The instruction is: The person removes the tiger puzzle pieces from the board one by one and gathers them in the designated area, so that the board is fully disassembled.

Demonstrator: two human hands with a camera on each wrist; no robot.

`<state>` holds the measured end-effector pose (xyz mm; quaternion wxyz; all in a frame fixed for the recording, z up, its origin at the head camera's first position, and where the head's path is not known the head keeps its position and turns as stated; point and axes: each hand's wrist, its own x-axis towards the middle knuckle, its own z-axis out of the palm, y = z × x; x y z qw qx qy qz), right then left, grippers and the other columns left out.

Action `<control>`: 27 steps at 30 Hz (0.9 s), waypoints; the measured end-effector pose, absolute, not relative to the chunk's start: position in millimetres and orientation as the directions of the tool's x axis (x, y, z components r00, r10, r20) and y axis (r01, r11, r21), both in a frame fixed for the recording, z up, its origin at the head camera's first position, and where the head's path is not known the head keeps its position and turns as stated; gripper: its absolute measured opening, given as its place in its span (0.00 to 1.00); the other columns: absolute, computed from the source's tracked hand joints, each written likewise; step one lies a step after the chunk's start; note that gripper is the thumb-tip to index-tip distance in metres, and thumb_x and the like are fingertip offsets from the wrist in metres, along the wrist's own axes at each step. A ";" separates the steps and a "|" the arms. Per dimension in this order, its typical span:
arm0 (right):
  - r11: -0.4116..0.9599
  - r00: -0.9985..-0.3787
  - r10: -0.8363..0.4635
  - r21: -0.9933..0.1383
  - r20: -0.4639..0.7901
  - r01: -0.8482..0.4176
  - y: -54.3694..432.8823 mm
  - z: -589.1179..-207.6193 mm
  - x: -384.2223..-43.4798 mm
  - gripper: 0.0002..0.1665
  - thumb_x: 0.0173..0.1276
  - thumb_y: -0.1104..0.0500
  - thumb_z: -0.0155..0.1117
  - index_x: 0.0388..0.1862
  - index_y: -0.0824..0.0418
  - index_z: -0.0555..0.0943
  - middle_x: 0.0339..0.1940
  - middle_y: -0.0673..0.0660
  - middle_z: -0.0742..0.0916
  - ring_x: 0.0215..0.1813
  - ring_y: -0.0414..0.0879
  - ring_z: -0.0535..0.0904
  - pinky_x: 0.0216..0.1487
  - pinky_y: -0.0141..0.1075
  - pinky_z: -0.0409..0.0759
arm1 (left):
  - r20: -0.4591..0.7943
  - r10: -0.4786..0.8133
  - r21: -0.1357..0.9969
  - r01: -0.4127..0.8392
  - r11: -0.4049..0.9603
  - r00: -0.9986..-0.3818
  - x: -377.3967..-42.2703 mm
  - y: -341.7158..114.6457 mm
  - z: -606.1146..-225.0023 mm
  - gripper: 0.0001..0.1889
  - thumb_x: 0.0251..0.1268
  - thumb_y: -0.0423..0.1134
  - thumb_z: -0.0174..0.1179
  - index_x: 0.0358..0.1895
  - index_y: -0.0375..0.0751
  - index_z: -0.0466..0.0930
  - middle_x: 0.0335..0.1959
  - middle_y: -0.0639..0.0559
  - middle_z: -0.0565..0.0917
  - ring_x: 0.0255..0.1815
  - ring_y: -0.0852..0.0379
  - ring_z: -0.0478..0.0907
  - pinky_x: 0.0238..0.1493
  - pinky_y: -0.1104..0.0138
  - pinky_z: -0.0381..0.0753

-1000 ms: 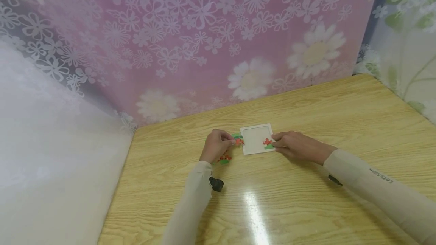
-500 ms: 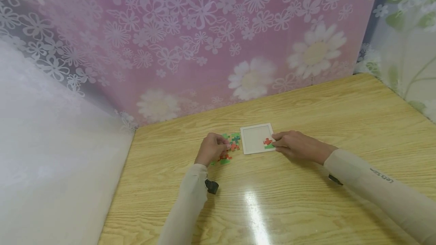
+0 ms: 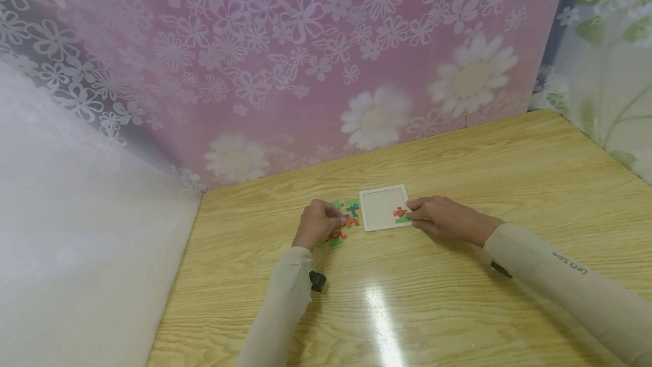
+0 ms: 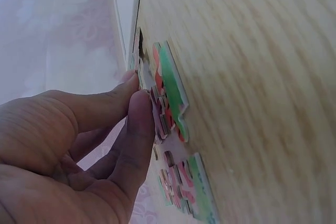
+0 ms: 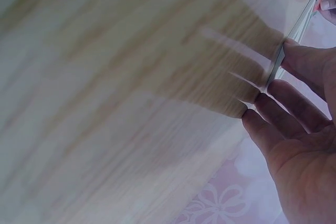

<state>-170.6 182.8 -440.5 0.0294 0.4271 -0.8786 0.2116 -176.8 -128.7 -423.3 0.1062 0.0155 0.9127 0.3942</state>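
Note:
My left hand [image 3: 316, 225] pinches a red jigsaw piece [image 3: 352, 221] between thumb and fingertips, low over the loose pieces left of the puzzle tray. In the left wrist view that hand [image 4: 84, 129] partly hides the piece. A square white-rimmed puzzle tray [image 3: 379, 205] lies flat on the table. Red and green pieces [image 3: 400, 214] sit in its near right corner. My right hand [image 3: 435, 217] grips the tray's right edge, thumb and fingers on the rim; the right wrist view shows this hand [image 5: 299, 108] close at the tabletop.
Several loose jigsaw pieces [image 4: 170, 85] lie under and around my left hand, with green ones [image 3: 352, 203] beside the tray's left edge. The wood-grain table [image 3: 244, 299] meets a pink flowered backdrop [image 3: 305, 72] behind and a pale wall [image 3: 91, 242] at left.
My left hand has drawn back left from the tray's edge to the loose pieces with the red jigsaw piece, which has since turned slightly. The right hand and tray have stayed put.

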 end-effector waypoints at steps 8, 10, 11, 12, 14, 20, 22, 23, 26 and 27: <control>0.543 -0.635 -0.736 -0.357 0.232 -0.760 183.9 -441.0 -170.6 0.10 0.67 0.67 0.70 0.45 0.71 0.88 0.56 0.73 0.84 0.57 0.65 0.83 0.52 0.50 0.83 | -0.146 0.139 0.704 -0.004 0.710 -0.979 -176.6 -124.8 -420.1 0.04 0.64 0.36 0.72 0.35 0.39 0.89 0.29 0.52 0.86 0.28 0.57 0.83 0.31 0.65 0.84; 0.537 -0.629 -0.739 -0.354 0.242 -0.766 184.2 -442.1 -171.1 0.10 0.66 0.68 0.70 0.45 0.71 0.88 0.56 0.72 0.84 0.56 0.64 0.83 0.52 0.49 0.84 | -0.131 0.154 0.693 0.021 0.720 -0.979 -177.1 -119.5 -418.6 0.04 0.64 0.36 0.72 0.35 0.40 0.89 0.29 0.53 0.85 0.28 0.57 0.82 0.32 0.65 0.83; 0.532 -0.624 -0.741 -0.352 0.247 -0.770 184.2 -442.5 -171.3 0.09 0.66 0.68 0.71 0.44 0.71 0.88 0.55 0.72 0.85 0.56 0.64 0.84 0.51 0.49 0.84 | -0.128 0.162 0.693 0.029 0.720 -0.979 -177.6 -115.8 -418.0 0.03 0.64 0.35 0.72 0.35 0.39 0.89 0.29 0.53 0.85 0.29 0.56 0.82 0.32 0.66 0.83; 0.529 -0.623 -0.741 -0.352 0.251 -0.772 184.2 -443.2 -171.7 0.09 0.66 0.68 0.71 0.43 0.71 0.89 0.54 0.71 0.85 0.56 0.63 0.84 0.51 0.48 0.84 | -0.121 0.176 0.693 0.043 0.720 -0.977 -178.0 -111.8 -417.7 0.03 0.64 0.35 0.72 0.35 0.39 0.89 0.29 0.53 0.86 0.29 0.56 0.83 0.31 0.66 0.83; 0.523 -0.618 -0.741 -0.351 0.262 -0.777 184.0 -443.8 -172.2 0.07 0.66 0.68 0.71 0.41 0.70 0.89 0.53 0.69 0.86 0.55 0.61 0.85 0.49 0.47 0.85 | -0.117 0.201 0.695 0.064 0.717 -0.973 -178.6 -102.1 -417.2 0.03 0.63 0.34 0.71 0.36 0.38 0.89 0.28 0.53 0.86 0.29 0.54 0.84 0.30 0.67 0.83; 0.514 -0.620 -0.743 -0.377 0.253 -0.770 183.9 -443.2 -173.9 0.01 0.66 0.69 0.71 0.35 0.67 0.88 0.41 0.58 0.86 0.41 0.47 0.83 0.39 0.38 0.82 | -0.102 0.259 0.668 0.127 0.733 -0.960 -179.3 -68.8 -417.6 0.04 0.62 0.36 0.73 0.37 0.40 0.90 0.30 0.54 0.86 0.30 0.61 0.80 0.32 0.69 0.80; 0.509 -0.621 -0.744 -0.394 0.245 -0.765 184.7 -442.0 -174.2 0.01 0.66 0.69 0.71 0.34 0.66 0.88 0.39 0.56 0.85 0.37 0.44 0.79 0.36 0.36 0.79 | -0.104 0.269 0.670 0.133 0.731 -0.958 -179.8 -58.4 -419.4 0.06 0.61 0.37 0.74 0.38 0.39 0.90 0.30 0.54 0.86 0.30 0.61 0.79 0.33 0.69 0.80; 0.506 -0.621 -0.746 -0.400 0.242 -0.764 185.1 -441.5 -174.4 0.01 0.66 0.69 0.70 0.34 0.66 0.88 0.40 0.56 0.85 0.37 0.43 0.78 0.36 0.35 0.79 | -0.106 0.271 0.674 0.131 0.727 -0.957 -180.1 -53.5 -420.7 0.07 0.60 0.37 0.74 0.38 0.39 0.90 0.30 0.55 0.86 0.29 0.62 0.79 0.33 0.69 0.80; 0.493 -0.617 -0.747 -0.416 0.247 -0.764 186.0 -439.9 -174.8 0.02 0.67 0.69 0.70 0.34 0.66 0.88 0.42 0.57 0.86 0.36 0.40 0.77 0.36 0.34 0.79 | -0.115 0.277 0.687 0.125 0.716 -0.954 -180.4 -40.7 -423.1 0.09 0.59 0.38 0.75 0.40 0.38 0.90 0.29 0.55 0.85 0.30 0.62 0.79 0.32 0.69 0.79; 0.490 -0.615 -0.747 -0.417 0.251 -0.765 186.2 -439.4 -174.6 0.02 0.67 0.69 0.70 0.35 0.66 0.88 0.42 0.57 0.86 0.36 0.40 0.77 0.36 0.33 0.79 | -0.114 0.276 0.689 0.124 0.714 -0.954 -180.5 -36.9 -423.8 0.09 0.59 0.38 0.76 0.40 0.38 0.90 0.29 0.55 0.85 0.30 0.62 0.79 0.32 0.69 0.79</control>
